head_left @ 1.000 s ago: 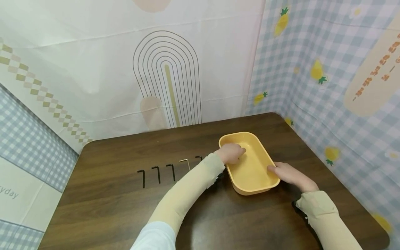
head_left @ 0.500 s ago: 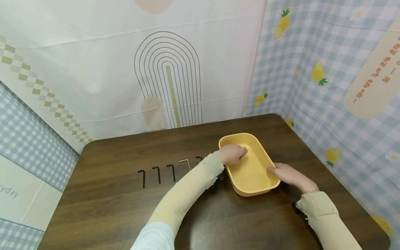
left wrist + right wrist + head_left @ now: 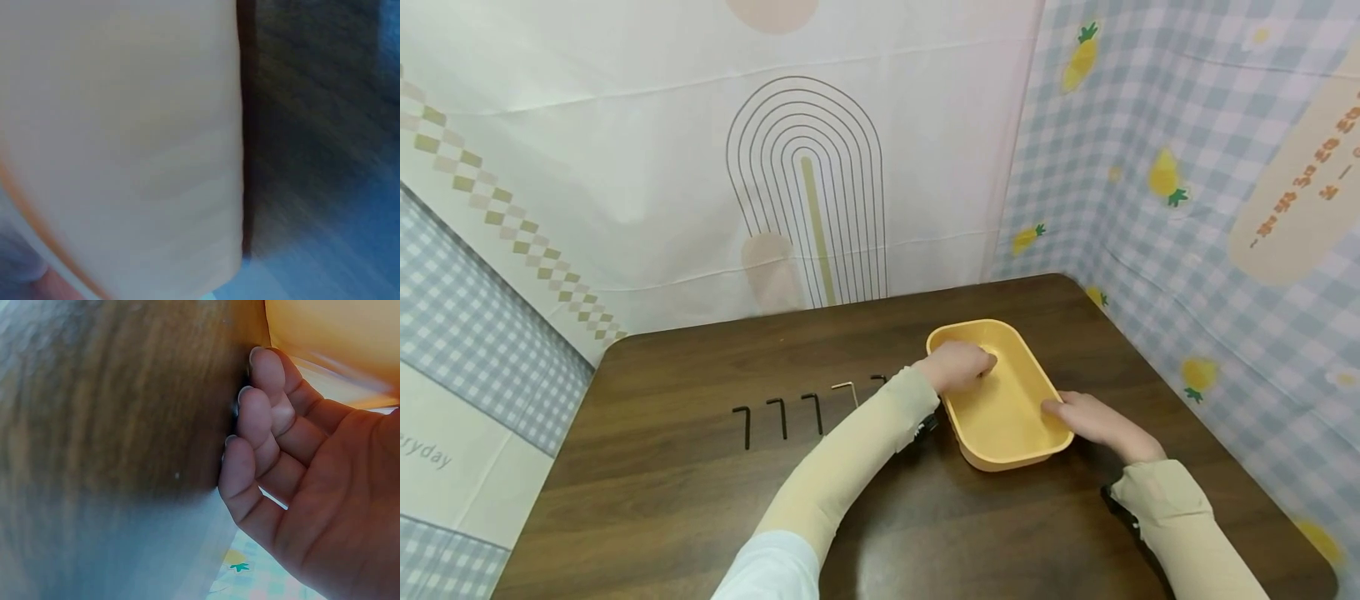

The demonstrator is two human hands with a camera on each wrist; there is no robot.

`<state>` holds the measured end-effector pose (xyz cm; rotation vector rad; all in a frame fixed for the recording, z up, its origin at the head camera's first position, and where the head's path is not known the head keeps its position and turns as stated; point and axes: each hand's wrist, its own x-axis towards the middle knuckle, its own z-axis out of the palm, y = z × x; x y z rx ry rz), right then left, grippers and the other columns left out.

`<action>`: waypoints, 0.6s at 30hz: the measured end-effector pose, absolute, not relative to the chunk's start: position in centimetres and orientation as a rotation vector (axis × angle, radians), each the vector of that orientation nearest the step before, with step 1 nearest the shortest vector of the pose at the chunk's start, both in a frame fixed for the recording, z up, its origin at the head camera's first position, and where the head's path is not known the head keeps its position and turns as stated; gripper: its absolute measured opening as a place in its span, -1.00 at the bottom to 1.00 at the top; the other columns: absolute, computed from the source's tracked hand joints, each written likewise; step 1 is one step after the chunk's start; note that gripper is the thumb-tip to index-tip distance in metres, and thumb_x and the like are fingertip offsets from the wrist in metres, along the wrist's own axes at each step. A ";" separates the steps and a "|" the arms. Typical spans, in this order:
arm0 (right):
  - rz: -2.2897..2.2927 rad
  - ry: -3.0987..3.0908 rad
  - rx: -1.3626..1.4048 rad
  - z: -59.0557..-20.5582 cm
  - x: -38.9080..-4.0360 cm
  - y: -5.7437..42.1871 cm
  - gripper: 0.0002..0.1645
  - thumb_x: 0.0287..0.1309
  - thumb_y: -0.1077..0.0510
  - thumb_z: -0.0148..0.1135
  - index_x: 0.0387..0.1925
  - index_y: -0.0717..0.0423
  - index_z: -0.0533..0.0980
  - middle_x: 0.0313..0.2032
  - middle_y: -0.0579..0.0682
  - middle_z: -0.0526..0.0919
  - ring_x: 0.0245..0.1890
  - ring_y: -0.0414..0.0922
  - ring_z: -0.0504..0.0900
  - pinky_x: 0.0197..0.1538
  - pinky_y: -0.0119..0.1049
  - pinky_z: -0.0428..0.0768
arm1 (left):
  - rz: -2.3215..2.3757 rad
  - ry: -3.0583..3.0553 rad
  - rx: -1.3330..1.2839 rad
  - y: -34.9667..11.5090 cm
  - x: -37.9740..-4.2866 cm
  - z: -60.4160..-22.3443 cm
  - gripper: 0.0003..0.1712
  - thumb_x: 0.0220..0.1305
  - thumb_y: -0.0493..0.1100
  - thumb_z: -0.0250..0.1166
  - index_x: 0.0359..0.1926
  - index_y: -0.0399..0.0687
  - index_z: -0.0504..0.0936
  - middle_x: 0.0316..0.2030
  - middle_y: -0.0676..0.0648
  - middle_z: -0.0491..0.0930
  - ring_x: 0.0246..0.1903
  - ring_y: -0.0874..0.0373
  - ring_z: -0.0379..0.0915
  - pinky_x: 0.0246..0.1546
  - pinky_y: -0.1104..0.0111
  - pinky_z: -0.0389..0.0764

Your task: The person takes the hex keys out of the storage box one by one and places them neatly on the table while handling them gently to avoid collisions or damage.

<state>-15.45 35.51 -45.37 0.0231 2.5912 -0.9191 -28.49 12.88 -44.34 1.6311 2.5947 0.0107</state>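
A yellow plastic bin (image 3: pixel 1000 433) sits at the right of the table. My left hand (image 3: pixel 957 367) reaches over its left rim, fingers curled down near the bin floor; I cannot tell whether they pinch something. The left wrist view is mostly filled by the bin's pale outer wall (image 3: pixel 137 137). At the right rim my right hand (image 3: pixel 1086 414) grips the bin, thumb over the edge and fingers outside. In the right wrist view the curled fingers (image 3: pixel 255 419) are close to the table surface. Several hex keys (image 3: pixel 747 429), black except a brass one (image 3: pixel 852 392), lie in a row leftward.
The dark wooden table (image 3: pixel 647 483) meets a white printed cloth (image 3: pixel 662 192) at the back and a checked cloth (image 3: pixel 1210 275) at the right. My left sleeve (image 3: pixel 842 467) crosses above the table and covers part of the hex key row.
The left hand's fingers shift slightly inside the bin. The bin, the right hand and the visible hex keys stay put; the head view drifts a little.
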 end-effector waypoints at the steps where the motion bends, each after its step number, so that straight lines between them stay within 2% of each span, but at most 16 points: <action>1: -0.913 2.594 0.017 -45.3 -15.5 35.5 -0.37 0.49 -0.09 -0.13 0.20 0.37 0.45 -0.30 0.00 0.63 -0.24 -0.11 0.58 -0.04 -0.10 0.48 | 0.016 2.604 1.637 12.9 -28.5 -44.3 -0.73 0.54 -0.19 0.05 -0.41 0.05 0.38 -0.55 0.09 0.26 -0.55 0.27 0.14 -0.48 0.46 0.23; 8: -0.907 2.595 0.018 -45.4 -15.7 35.3 -0.40 0.48 -0.08 -0.13 0.16 0.35 0.46 -0.30 0.01 0.63 -0.23 -0.10 0.58 -0.04 -0.11 0.47 | 0.062 2.644 1.652 12.7 -28.1 -43.0 -0.75 0.45 0.00 0.26 -0.36 0.06 0.45 -0.50 0.11 0.39 -0.52 0.29 0.27 -0.45 0.45 0.31; 18: -0.903 2.598 -0.002 -45.5 -15.8 35.5 -0.40 0.48 -0.08 -0.15 0.14 0.35 0.47 -0.30 -0.01 0.64 -0.24 -0.11 0.58 -0.08 -0.14 0.49 | 0.068 2.681 1.730 12.4 -26.6 -40.0 -0.74 0.46 0.08 0.23 -0.33 0.06 0.51 -0.48 0.13 0.42 -0.49 0.30 0.28 -0.46 0.46 0.29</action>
